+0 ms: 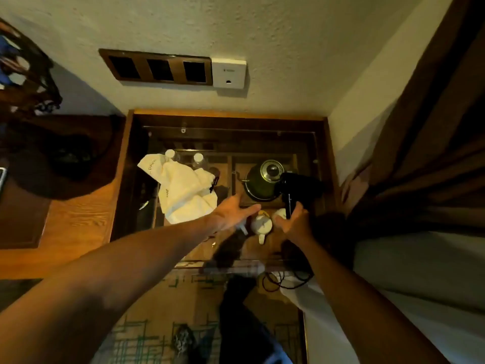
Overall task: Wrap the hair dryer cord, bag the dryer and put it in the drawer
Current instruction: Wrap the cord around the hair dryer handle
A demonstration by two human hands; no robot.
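Note:
My right hand (295, 222) grips the handle of the black hair dryer (296, 187), which stands upright above the glass-topped cabinet. The dryer's black cord (284, 282) hangs down in loose loops below the cabinet's front edge. A white cloth bag (183, 193) with a black drawstring lies crumpled on the glass to the left. My left hand (233, 210) hovers flat between the bag and the dryer, fingers stretched toward the dryer, holding nothing. No drawer can be made out.
Under the glass top (147, 232) stand a dark kettle (262, 179), white cups (261, 224) and two water bottles (198, 160). A wooden desk (73, 219) lies left, brown curtains (420, 153) and a white bed edge (420, 271) right. My feet stand on patterned carpet below.

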